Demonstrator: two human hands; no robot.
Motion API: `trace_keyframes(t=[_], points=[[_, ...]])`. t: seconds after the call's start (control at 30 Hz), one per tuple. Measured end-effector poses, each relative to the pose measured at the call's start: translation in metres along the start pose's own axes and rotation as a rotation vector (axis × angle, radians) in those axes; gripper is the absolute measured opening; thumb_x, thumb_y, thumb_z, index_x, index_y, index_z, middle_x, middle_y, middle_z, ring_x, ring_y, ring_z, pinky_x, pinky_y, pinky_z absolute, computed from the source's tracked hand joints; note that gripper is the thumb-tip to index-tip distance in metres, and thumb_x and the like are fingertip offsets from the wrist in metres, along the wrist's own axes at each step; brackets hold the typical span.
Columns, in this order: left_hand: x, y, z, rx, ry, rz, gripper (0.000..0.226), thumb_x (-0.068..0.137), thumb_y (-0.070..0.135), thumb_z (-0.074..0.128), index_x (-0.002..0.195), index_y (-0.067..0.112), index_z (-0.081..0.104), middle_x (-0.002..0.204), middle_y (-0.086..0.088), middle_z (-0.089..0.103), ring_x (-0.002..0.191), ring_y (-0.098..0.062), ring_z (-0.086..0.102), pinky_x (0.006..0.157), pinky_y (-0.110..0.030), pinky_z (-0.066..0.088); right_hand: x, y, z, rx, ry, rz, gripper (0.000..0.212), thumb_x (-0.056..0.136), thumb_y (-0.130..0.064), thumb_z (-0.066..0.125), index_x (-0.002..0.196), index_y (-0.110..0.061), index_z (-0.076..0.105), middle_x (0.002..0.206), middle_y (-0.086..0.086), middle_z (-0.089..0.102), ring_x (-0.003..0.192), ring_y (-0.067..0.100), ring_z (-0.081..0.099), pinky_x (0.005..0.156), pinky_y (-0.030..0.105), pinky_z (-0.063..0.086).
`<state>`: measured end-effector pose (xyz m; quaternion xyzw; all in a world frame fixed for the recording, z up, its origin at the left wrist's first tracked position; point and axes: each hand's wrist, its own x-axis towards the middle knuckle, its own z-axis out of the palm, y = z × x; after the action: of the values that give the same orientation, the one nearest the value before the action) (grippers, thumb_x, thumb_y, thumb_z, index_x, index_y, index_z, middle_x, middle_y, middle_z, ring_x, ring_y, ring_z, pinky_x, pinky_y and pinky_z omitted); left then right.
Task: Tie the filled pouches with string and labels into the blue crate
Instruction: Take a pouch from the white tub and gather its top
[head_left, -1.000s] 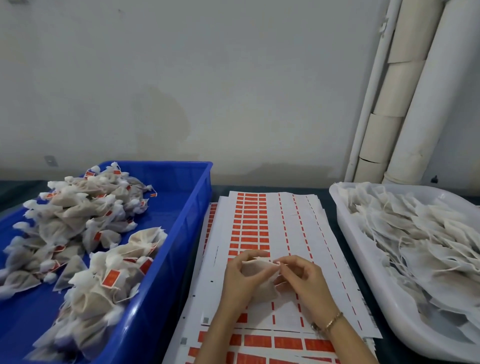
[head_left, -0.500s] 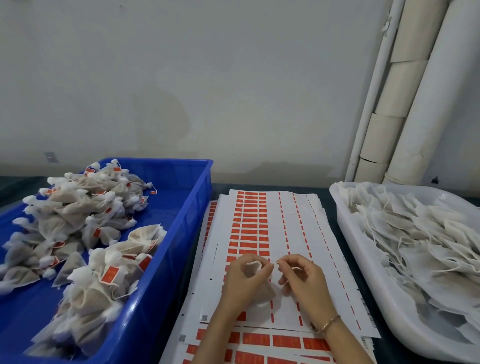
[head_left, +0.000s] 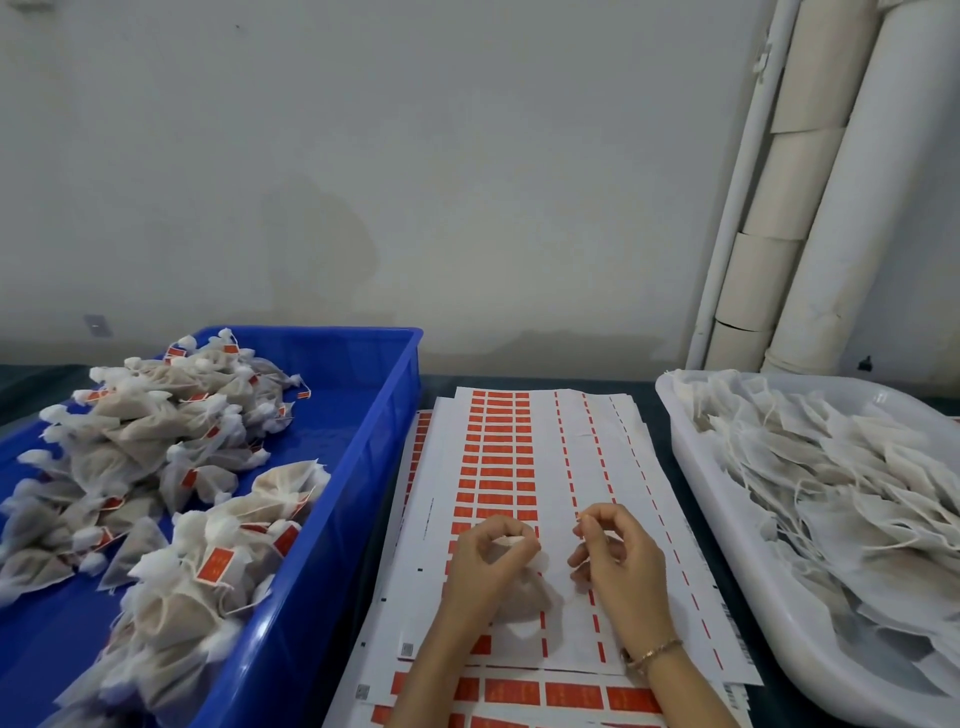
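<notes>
My left hand (head_left: 491, 564) grips the gathered neck of a white mesh pouch (head_left: 524, 597) that rests on the label sheets (head_left: 519, 457). My right hand (head_left: 621, 558) is a little to the right of it and pinches a thin string between thumb and forefinger. The string itself is barely visible. The blue crate (head_left: 363, 467) at the left holds a pile of tied pouches (head_left: 171, 467) with orange labels. The white tub (head_left: 727, 545) at the right holds several untied pouches (head_left: 841, 483).
Stacked white sheets of orange labels cover the dark table between crate and tub. White pipes (head_left: 810, 182) run up the wall at the back right. A plain grey wall stands behind the table.
My hands have drawn apart: the right hand moved right and slightly up with the string, while the left keeps hold of the pouch neck.
</notes>
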<state>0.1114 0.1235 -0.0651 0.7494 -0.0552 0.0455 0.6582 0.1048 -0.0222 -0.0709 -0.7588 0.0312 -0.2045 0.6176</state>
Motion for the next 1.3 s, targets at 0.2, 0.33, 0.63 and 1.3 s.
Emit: trace_keyframes(t=[0.2,0.33,0.63,1.3], points=[[-0.001,-0.001,0.001,0.025,0.001,-0.003,0.026,0.068,0.04,0.061,0.084,0.021,0.068,0.085,0.005,0.066,0.087,-0.019,0.062,0.068,-0.015,0.048,0.001,-0.006,-0.002,-0.01,0.091,-0.017,0.012,0.094,-0.014,0.054,0.084,-0.02,0.059,0.077,-0.004,0.068,0.052,0.014,0.066,0.044,0.029,0.055],[-0.002,0.003,0.003,0.016,0.032,-0.017,0.025,0.067,0.04,0.06,0.083,0.023,0.068,0.084,0.007,0.067,0.087,-0.017,0.062,0.068,-0.018,0.049,0.001,-0.007,0.001,-0.015,0.108,0.007,0.01,0.094,-0.015,0.054,0.086,-0.019,0.059,0.077,-0.004,0.067,0.05,0.013,0.065,0.042,0.024,0.053],[-0.005,0.01,-0.004,0.005,-0.068,-0.108,0.03,0.08,0.041,0.061,0.103,0.021,0.059,0.107,0.003,0.062,0.096,-0.014,0.06,0.084,-0.019,0.049,0.003,-0.016,-0.016,0.43,-0.156,0.204,0.02,0.094,-0.023,0.05,0.101,-0.005,0.056,0.082,0.014,0.071,0.061,0.028,0.066,0.053,0.028,0.054],[-0.008,0.006,-0.009,-0.026,-0.041,-0.126,0.044,0.075,0.053,0.045,0.089,0.018,0.068,0.097,0.016,0.062,0.094,-0.011,0.057,0.073,-0.015,0.043,0.004,-0.003,-0.013,0.255,-0.029,0.189,0.018,0.097,-0.031,0.045,0.102,-0.017,0.055,0.091,0.002,0.074,0.084,0.015,0.071,0.073,0.023,0.057]])
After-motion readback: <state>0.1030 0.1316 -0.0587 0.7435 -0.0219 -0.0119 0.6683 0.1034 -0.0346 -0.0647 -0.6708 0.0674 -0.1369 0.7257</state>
